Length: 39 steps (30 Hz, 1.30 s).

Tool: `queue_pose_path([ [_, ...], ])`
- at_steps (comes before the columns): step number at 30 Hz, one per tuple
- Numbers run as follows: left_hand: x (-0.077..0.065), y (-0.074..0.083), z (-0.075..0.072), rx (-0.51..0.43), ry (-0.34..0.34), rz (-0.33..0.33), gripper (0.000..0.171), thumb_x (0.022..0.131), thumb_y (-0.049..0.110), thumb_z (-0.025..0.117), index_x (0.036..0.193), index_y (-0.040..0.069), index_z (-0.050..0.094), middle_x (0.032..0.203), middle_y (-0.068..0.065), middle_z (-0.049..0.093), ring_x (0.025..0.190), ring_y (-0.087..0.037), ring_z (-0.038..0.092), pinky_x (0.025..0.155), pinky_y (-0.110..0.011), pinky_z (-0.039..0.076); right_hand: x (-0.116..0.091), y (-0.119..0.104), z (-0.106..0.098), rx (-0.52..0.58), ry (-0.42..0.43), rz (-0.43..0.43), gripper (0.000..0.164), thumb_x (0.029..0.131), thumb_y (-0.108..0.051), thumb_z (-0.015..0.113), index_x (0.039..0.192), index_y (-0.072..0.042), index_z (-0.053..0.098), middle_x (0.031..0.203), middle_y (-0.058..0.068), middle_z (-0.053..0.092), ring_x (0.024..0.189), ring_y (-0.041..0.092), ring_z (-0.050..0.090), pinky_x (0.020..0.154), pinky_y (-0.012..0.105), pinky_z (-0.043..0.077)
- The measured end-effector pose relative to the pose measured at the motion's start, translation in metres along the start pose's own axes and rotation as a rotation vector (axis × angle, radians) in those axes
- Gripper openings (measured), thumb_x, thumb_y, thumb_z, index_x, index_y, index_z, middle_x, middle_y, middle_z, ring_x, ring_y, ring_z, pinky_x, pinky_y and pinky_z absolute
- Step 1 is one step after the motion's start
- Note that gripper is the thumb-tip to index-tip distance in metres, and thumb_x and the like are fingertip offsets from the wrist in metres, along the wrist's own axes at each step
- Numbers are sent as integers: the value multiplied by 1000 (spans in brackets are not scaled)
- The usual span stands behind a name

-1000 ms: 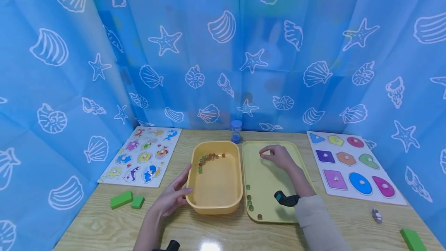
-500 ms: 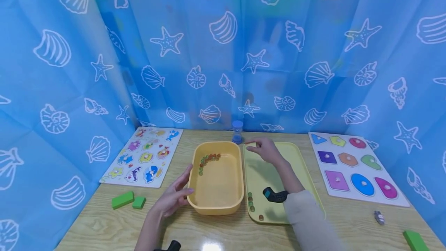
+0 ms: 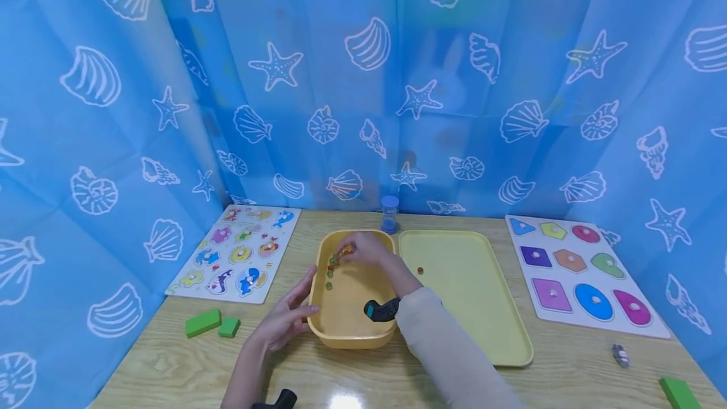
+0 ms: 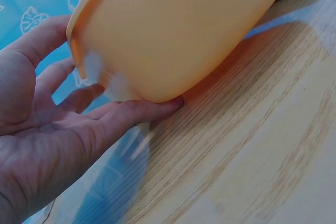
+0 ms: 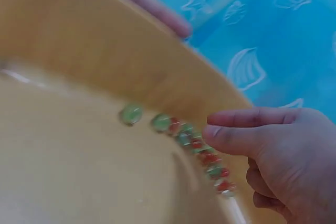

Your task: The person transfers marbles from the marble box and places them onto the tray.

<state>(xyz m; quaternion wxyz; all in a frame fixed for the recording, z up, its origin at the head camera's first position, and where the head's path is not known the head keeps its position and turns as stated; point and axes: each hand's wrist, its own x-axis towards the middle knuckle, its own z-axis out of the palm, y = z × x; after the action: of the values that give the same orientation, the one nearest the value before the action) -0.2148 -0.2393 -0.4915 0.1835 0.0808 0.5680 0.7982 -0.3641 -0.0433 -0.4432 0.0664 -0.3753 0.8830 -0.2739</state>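
Note:
An orange plastic bin (image 3: 352, 337) stands on the table with several small red and green glass beads (image 5: 209, 157) along its far left side. My left hand (image 3: 288, 315) holds the bin's left side, the index finger along the outer wall and the thumb at the near left corner. My right hand (image 3: 363, 250) reaches into the bin above the beads. In the right wrist view its thumb and index finger stretch towards each other, and no bead shows between their tips. On the yellow tray (image 3: 477, 302) lies one red bead (image 3: 420, 271). My right sleeve covers the tray's near left part.
A blue sand timer (image 3: 389, 214) stands behind the bin. An animal puzzle board (image 3: 238, 252) lies left, a shape puzzle board (image 3: 582, 276) right. Green blocks (image 3: 203, 322) lie on both sides, and a small grey toy (image 3: 620, 355) sits at the right. Blue curtains close the back.
My right hand has moved left from over the tray into the bin. A red bead now shows on the tray where the hand was. My left hand stays on the bin.

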Motion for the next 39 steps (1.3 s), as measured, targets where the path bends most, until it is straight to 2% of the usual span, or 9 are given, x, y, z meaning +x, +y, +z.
queue_pose_path([
  [3,1,-1,1,2,-3,-2,78,84,-2,51,141,39,17,151,-5,-5,128,-40,26,90,-52,43,2,1,8,-64,-40,16,18,80,-19,66,97,-15,69,99,-3,66,97,14,58,86,25,48],
  [11,0,1,6,-1,-20,-23,78,85,-4,49,142,36,14,151,-5,-7,128,-41,27,90,-51,44,2,4,17,-79,-64,87,14,78,-20,69,91,-18,70,90,-8,66,89,11,59,81,23,49],
  [16,-4,6,12,16,-26,-36,80,85,-2,51,143,34,10,151,-7,-10,128,-40,28,91,-50,43,0,6,22,-97,-63,72,11,77,-24,69,87,-20,70,89,-9,66,89,10,59,80,22,49],
  [20,-6,7,14,35,-28,-33,81,85,-1,51,144,33,8,150,-8,-11,127,-41,28,92,-50,43,-3,7,17,9,-11,65,9,78,-22,68,85,-17,70,88,-6,65,86,11,57,77,22,48],
  [24,-5,5,13,33,-27,-29,81,85,-2,50,144,33,7,150,-7,-11,127,-41,29,92,-50,42,-13,7,-7,144,74,35,11,81,-23,65,88,-15,69,68,-3,57,59,10,46,52,20,40],
  [27,-5,6,12,34,-23,-24,80,85,-3,49,144,33,8,150,-7,-11,125,-42,31,92,-50,43,-27,14,-31,200,151,34,17,82,-29,63,92,-17,69,53,-2,41,45,11,30,41,21,25],
  [30,-6,8,12,31,-17,-25,79,86,-5,46,144,34,9,150,-6,-11,124,-42,33,92,-50,43,-49,34,-52,218,242,66,22,82,-33,62,95,-17,69,50,0,36,45,13,29,40,24,25],
  [35,-6,11,12,32,4,-34,77,86,-6,45,143,34,12,151,-3,-9,124,-41,34,91,-49,44,-96,89,-67,98,341,162,23,83,-33,62,95,-15,69,52,-2,39,46,13,32,40,25,29],
  [39,-7,13,12,33,12,-38,77,86,-5,46,143,34,12,151,-3,-9,124,-40,34,91,-48,43,-132,127,-65,6,330,245,19,82,-25,63,93,-11,69,51,-3,39,46,12,31,41,24,28],
])
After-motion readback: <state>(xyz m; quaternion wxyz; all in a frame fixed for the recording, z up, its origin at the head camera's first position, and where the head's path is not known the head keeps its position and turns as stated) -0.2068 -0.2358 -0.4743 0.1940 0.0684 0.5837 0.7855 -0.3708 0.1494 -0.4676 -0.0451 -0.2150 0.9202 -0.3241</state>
